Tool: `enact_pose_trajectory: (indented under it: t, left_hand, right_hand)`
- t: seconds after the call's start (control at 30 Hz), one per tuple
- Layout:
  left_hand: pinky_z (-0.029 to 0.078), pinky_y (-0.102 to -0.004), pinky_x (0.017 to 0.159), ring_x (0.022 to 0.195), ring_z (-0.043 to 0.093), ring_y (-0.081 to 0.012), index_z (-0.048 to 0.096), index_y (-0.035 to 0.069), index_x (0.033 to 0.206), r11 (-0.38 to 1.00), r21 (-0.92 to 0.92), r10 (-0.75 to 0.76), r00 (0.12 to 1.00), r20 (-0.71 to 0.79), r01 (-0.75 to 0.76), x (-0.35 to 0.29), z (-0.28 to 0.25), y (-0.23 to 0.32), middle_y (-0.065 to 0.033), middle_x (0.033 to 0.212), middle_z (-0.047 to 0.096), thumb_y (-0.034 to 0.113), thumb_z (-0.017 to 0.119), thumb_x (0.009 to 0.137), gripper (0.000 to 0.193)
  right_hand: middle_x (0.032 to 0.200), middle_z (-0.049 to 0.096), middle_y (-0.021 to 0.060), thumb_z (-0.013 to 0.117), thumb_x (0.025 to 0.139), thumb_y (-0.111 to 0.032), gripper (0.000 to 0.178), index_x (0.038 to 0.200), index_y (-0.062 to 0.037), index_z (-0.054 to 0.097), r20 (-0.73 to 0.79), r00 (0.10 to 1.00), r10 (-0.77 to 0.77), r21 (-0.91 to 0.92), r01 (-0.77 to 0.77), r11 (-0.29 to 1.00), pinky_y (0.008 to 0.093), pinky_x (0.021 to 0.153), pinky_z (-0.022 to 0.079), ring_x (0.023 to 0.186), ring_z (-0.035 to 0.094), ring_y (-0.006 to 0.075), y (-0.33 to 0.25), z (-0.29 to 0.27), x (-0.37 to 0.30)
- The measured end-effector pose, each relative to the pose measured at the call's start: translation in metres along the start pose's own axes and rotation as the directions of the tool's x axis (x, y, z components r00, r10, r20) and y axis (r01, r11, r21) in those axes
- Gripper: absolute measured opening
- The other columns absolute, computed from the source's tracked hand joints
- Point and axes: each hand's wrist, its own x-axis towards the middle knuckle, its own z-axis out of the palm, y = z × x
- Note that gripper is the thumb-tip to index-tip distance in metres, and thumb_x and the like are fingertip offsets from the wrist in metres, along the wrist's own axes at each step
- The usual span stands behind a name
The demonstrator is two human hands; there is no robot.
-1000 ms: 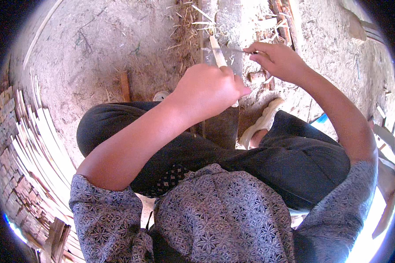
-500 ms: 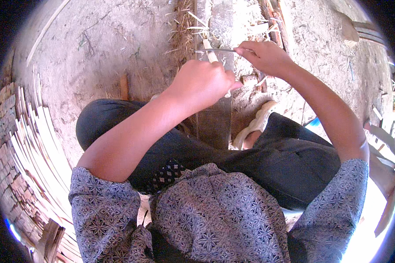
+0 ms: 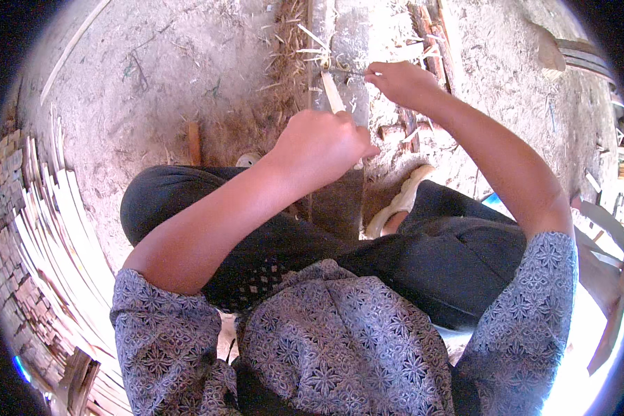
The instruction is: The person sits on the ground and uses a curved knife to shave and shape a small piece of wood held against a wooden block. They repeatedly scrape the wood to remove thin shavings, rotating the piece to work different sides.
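Observation:
A pale wooden strip (image 3: 332,93) sticks out beyond my left hand (image 3: 326,147), whose fingers are wrapped round its near part. Farther out, my right hand (image 3: 401,84) pinches one end of a thin dark blade, probably a knife (image 3: 347,71). The blade lies crosswise at the strip's far end, among curled shavings (image 3: 319,52). Its other end is hard to make out in the shavings. Beneath both hands runs a long grey plank (image 3: 338,201), passing between my legs.
Long pale strips (image 3: 66,222) lie in a heap on the left, beside stacked bricks (image 3: 14,215). Reddish wood pieces (image 3: 430,41) lie right of the plank. A short brown stick (image 3: 195,142) is near my left knee. Wooden boards (image 3: 581,55) stand at the far right.
My right hand and the blade have moved away from me toward the strip's far end. My left hand has drawn slightly nearer, still gripping the strip.

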Motion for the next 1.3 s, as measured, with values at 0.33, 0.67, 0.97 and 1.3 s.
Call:
enact_pose_trajectory:
  t: [0.33, 0.67, 0.97, 1.3]
  left_hand:
    - [0.057, -0.0455, 0.057, 0.064, 0.071, -0.0335, 0.072, 0.010, 0.077, 0.999, -0.044, 0.002, 0.998, 0.062, 0.001, 0.000, 0.007, -0.006, -0.0152, 0.071, 0.068, 0.046, 0.065, 0.090, 0.039]
    - [0.057, -0.0461, 0.058, 0.066, 0.071, -0.0342, 0.070, 0.007, 0.076, 0.998, -0.057, 0.002, 0.992, 0.128, 0.006, 0.007, -0.002, -0.001, -0.0154, 0.069, 0.067, 0.043, 0.067, 0.090, 0.039]
    - [0.057, -0.0462, 0.058, 0.067, 0.071, -0.0335, 0.070, 0.007, 0.078, 1.000, -0.012, 0.007, 0.991, 0.132, -0.006, 0.005, 0.003, -0.003, -0.0156, 0.072, 0.069, 0.041, 0.067, 0.090, 0.036]
    - [0.057, -0.0400, 0.058, 0.067, 0.073, -0.0268, 0.075, 0.012, 0.075, 1.000, -0.016, 0.015, 0.999, 0.037, -0.015, 0.011, 0.002, 0.000, -0.0109, 0.066, 0.069, 0.027, 0.069, 0.085, 0.019]
  right_hand:
    - [0.086, 0.071, 0.0179, 0.052, 0.102, -0.045, 0.038, 0.121, -0.0165, 0.067, -0.062, 0.994, -0.089, 0.164, 0.098, 0.982, 0.0495, 0.075, 0.054, 0.083, 0.070, 0.0380, 0.007, 0.005, -0.038]
    - [0.096, 0.072, 0.0179, 0.043, 0.104, -0.044, 0.037, 0.129, -0.0217, 0.059, 0.002, 0.996, -0.085, 0.045, 0.084, 0.995, 0.0543, 0.080, 0.054, 0.091, 0.070, 0.0409, 0.009, 0.002, -0.018]
    - [0.086, 0.070, 0.0195, 0.048, 0.104, -0.036, 0.035, 0.131, -0.0169, 0.059, 0.066, 0.990, -0.123, 0.228, 0.105, 0.968, 0.0508, 0.075, 0.053, 0.082, 0.069, 0.0422, -0.009, -0.015, -0.054]
    - [0.100, 0.072, 0.0181, 0.046, 0.103, -0.043, 0.031, 0.122, -0.0225, 0.061, 0.022, 0.999, 0.030, 0.076, -0.031, 0.997, 0.0540, 0.079, 0.055, 0.094, 0.070, 0.0404, -0.011, 0.003, -0.011]
